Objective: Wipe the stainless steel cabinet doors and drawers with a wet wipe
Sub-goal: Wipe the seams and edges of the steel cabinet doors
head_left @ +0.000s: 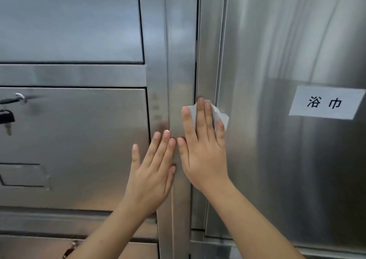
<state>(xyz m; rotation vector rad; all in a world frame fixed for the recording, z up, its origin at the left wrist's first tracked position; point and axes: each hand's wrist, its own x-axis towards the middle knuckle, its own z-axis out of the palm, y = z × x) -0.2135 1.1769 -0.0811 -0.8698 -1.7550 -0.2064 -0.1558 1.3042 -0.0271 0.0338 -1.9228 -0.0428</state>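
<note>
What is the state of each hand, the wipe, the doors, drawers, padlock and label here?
left hand: flat, fingers straight, against the steel frame, holding nothing.
right hand: flat, pressing the wet wipe on the door edge.
wet wipe: crumpled under the right fingers.
upper panel: closed.
drawer: closed.
padlock: hanging on the drawer, key in it; locked or not, unclear.
right door: closed.
label: stuck flat on the right door.

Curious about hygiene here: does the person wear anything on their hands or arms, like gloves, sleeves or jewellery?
No. The left hand and right hand are bare: no gloves or rings show. The left forearm and right forearm are bare as far as the picture reaches, with no sleeve, watch or bracelet. The fingernails look short and unpainted.
</note>
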